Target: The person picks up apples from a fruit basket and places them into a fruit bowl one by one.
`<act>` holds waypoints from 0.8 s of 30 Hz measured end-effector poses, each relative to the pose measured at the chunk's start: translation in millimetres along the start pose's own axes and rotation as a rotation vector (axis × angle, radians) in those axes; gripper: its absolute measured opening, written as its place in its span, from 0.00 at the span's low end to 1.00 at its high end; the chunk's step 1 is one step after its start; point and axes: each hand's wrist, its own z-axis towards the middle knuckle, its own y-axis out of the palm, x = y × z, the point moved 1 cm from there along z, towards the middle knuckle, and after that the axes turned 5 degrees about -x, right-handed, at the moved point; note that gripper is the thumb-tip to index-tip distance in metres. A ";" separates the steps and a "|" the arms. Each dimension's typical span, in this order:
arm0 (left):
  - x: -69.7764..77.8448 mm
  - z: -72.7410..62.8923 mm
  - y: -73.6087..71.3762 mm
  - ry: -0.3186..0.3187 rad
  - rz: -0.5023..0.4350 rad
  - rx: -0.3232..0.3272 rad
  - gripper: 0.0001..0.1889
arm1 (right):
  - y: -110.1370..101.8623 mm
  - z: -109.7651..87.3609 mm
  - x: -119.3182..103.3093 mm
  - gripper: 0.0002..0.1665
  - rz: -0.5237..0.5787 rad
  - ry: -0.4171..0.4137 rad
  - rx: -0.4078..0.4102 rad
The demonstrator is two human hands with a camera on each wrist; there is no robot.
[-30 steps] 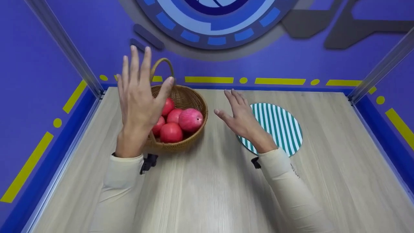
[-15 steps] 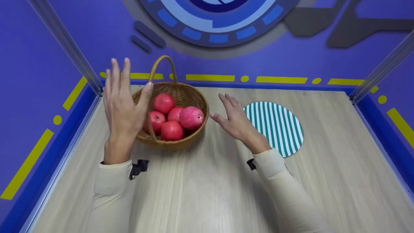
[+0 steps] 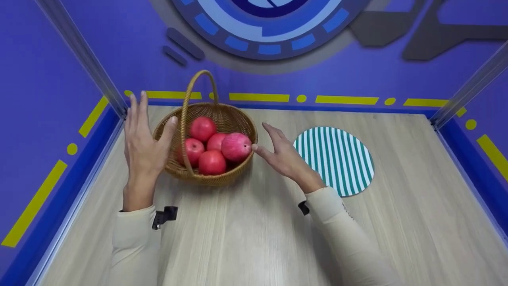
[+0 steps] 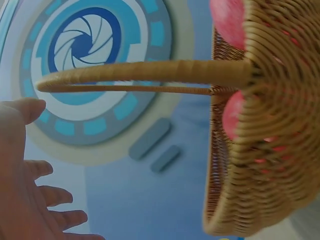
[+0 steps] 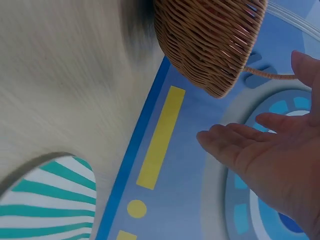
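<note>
A brown wicker basket [image 3: 214,179] with a tall arched handle [image 3: 185,115] stands on the table, holding several red apples [image 3: 212,162] and a pinker fruit [image 3: 235,147]. At the basket's left side is my left hand [image 3: 145,149], fingers spread and pointing away from me. In the left wrist view that hand [image 4: 25,185] is apart from the wicker wall. My right hand [image 3: 283,155] is on the other side, its thumb tip overlapping the basket's right rim in the head view. The right wrist view shows this hand [image 5: 270,155] with extended fingers, holding nothing.
A round green-and-white striped mat [image 3: 337,161] lies right of my right hand. Blue panels [image 3: 317,75] with yellow markings wall in the wooden table [image 3: 238,238] at the back and both sides. Metal posts [image 3: 79,55] stand at the back corners.
My left hand has moved left and lower in the head view, from in front of the basket to its side. My right hand has shifted left, closer to the basket's rim.
</note>
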 end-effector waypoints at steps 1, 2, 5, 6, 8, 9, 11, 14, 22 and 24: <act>-3.0 -0.7 0.8 -0.005 -0.004 -0.002 0.46 | 1.4 0.5 1.0 0.51 0.014 0.003 -0.002; -6.0 -1.5 1.7 -0.011 -0.011 -0.004 0.45 | 2.8 1.1 2.0 0.51 0.030 0.006 -0.003; -15.3 -4.2 4.9 -0.035 -0.027 -0.008 0.46 | 7.0 2.3 4.5 0.51 0.077 0.006 -0.006; -18.5 -5.1 6.2 -0.044 -0.030 -0.011 0.46 | 8.3 2.7 5.2 0.51 0.092 0.002 -0.006; -24.8 -7.0 9.2 -0.065 -0.037 -0.019 0.47 | 11.1 4.0 7.1 0.51 0.116 -0.014 -0.002; -28.0 -7.9 10.8 -0.074 -0.034 -0.024 0.47 | 12.5 4.7 8.0 0.51 0.126 -0.022 -0.001; -34.6 -9.9 14.0 -0.093 -0.032 -0.038 0.46 | 15.2 5.7 9.7 0.50 0.141 -0.040 0.000; -43.4 -12.4 18.8 -0.128 -0.035 -0.057 0.45 | 19.6 8.5 11.5 0.48 0.163 -0.056 0.003; -66.1 -19.7 26.6 -0.219 -0.001 -0.082 0.40 | 33.5 12.7 15.6 0.46 0.260 -0.065 -0.008; -73.1 -22.4 27.8 -0.241 0.010 -0.074 0.38 | 36.1 13.9 17.9 0.46 0.278 -0.053 -0.018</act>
